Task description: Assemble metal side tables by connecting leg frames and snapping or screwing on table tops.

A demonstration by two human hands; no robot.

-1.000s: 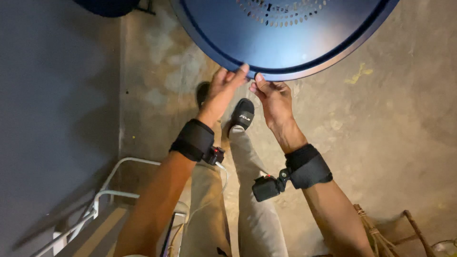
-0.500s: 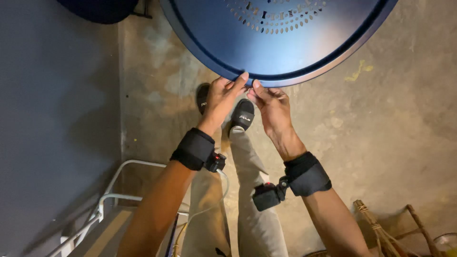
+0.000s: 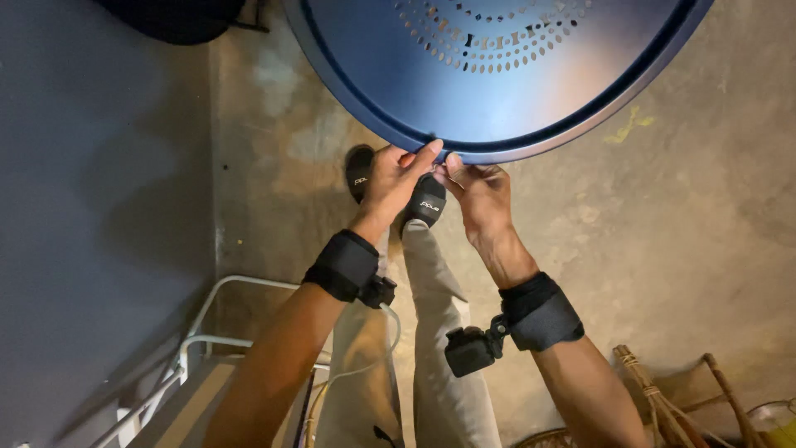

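A big round dark blue metal table top (image 3: 497,75) with a pattern of small holes fills the top of the view. My left hand (image 3: 398,178) and my right hand (image 3: 477,191) meet at its near rim, fingertips pinching the edge close together. Whether something small sits between the fingers is too hidden to tell. Both wrists wear black bands with small black devices attached. Below the hands are my legs in light trousers (image 3: 431,332) and black shoes (image 3: 427,202) on the concrete floor.
A dark grey wall (image 3: 91,207) runs along the left. A white metal frame (image 3: 207,332) stands at the lower left. Wicker or bamboo furniture (image 3: 672,390) shows at the lower right. A dark object (image 3: 182,17) lies at the top left.
Both hands have drawn closer together at the table's rim, and the table top has shifted slightly in the view as my head moved.
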